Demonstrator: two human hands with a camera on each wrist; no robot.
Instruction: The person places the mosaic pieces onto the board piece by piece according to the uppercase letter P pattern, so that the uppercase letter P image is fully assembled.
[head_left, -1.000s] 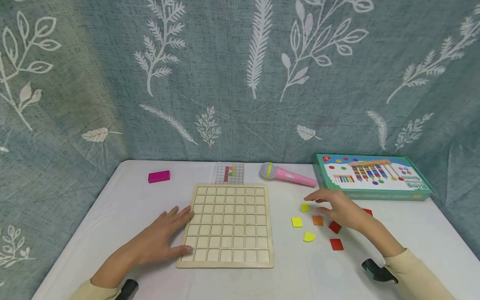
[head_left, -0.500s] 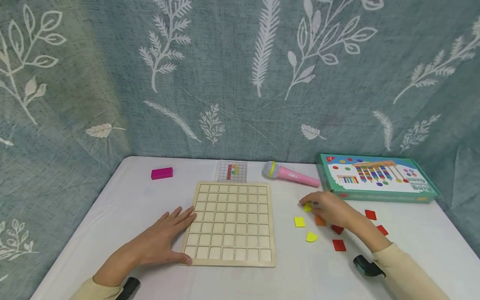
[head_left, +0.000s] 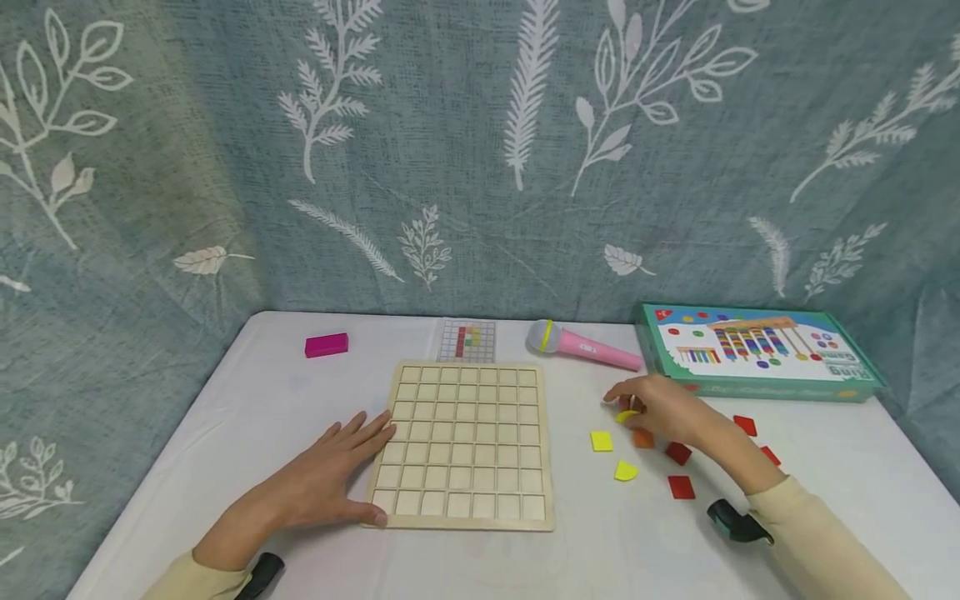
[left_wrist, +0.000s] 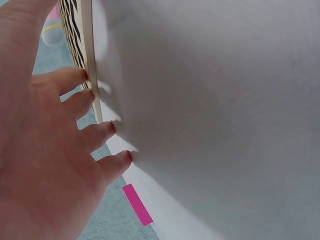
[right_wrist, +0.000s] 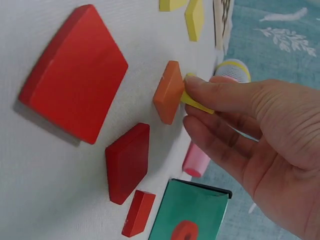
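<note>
Right hand: grip clamped, thumb and fingertips pinching the yellow piece just beside the orange tile, to the right of the wooden grid board; contact with the table cannot be told. Left hand: grip unclosed, fingers spread apart, touching the board's left edge.

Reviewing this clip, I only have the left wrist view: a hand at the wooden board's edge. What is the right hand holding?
Observer: The right wrist view shows the right hand pinching a yellow tile.
Reviewer: And just past the wooden board's far edge?
Observer: In the head view, a card printed with a grid, some squares coloured.
Reviewer: What sits to the right of the microphone?
Observer: A flat game box with green sides.
</note>
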